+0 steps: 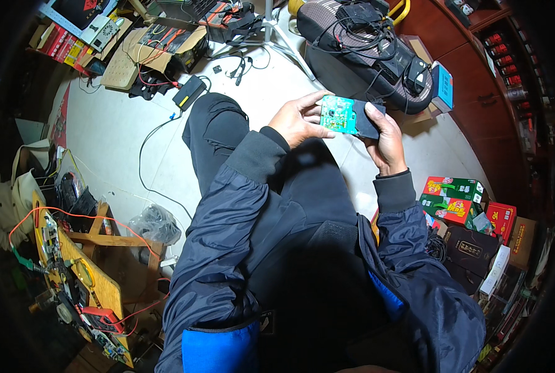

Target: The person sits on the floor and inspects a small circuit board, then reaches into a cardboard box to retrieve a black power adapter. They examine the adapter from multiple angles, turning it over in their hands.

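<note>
Two hands busy in mid-air, and we sweep from the left: red meter point(103, 319) near the right edge of the yellow wooden tabletop point(107, 287), black power adapter point(190, 92) down on the pale floor point(122, 133). Now our left hand point(295, 122), thumb and fingers pinching a green circuit board point(338, 115), held up between our hands! Our right hand point(386, 144) presses its thumb on a black case point(366, 122) at the board's right edge, fingers curled behind, tips hidden.

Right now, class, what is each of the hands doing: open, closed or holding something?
Left hand: holding the green circuit board by its left edge.
Right hand: holding the flat black piece, thumb on top.
</note>
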`<action>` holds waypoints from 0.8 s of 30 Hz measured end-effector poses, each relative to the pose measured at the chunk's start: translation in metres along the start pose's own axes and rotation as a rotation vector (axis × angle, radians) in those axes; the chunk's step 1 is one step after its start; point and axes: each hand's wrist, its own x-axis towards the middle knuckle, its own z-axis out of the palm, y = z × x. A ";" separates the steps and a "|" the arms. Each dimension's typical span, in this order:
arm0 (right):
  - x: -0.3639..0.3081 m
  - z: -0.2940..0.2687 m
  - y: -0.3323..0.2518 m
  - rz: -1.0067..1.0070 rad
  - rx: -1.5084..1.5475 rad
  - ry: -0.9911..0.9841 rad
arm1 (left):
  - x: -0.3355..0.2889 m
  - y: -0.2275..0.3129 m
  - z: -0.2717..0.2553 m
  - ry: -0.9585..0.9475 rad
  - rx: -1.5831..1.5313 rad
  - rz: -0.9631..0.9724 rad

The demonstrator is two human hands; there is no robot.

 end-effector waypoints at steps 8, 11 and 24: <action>-0.003 0.004 -0.001 0.010 0.023 0.025 | 0.000 -0.001 0.000 -0.016 -0.018 0.011; -0.003 0.004 -0.001 0.010 0.024 0.020 | 0.001 -0.001 0.000 -0.014 -0.019 0.006; -0.003 0.003 0.000 0.006 0.024 0.008 | 0.000 0.001 0.001 -0.011 0.002 0.009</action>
